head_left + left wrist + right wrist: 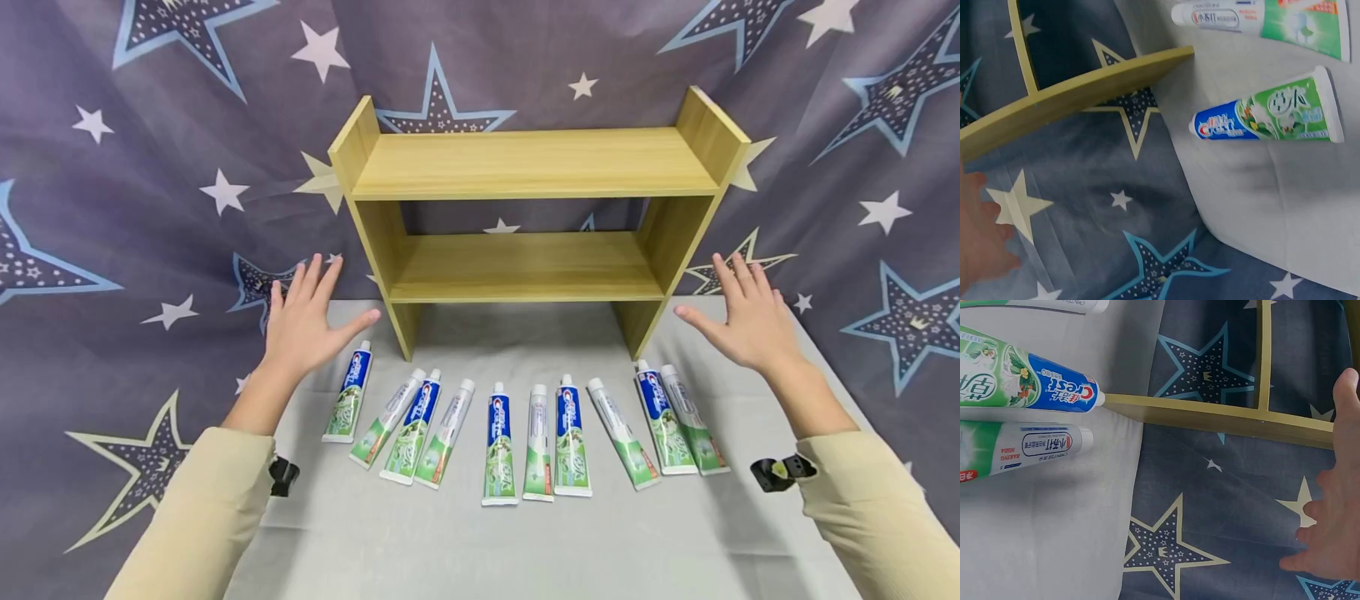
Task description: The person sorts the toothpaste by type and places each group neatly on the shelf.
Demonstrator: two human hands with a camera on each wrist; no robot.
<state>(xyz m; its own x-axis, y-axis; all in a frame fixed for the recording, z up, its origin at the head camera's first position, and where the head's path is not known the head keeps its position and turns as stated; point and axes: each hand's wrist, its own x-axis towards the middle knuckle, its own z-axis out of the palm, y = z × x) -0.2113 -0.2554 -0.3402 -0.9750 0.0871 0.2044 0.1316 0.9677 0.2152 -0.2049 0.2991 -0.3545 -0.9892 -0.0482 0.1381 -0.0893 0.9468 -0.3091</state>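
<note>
Left hand [306, 327] and right hand [750, 323] are spread, one either side of the shelf [532, 162] — ten tubes [499, 450], blue-green and white-green, lie in an uneven row on the bench [525, 550] in front of it

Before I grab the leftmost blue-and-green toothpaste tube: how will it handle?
The leftmost blue-and-green toothpaste tube probably won't roll: its tail end is wide and flat. Its smooth-looking printed skin may slip a little. Its tapering squeeze-tube body would likely yield when pinched.
</note>
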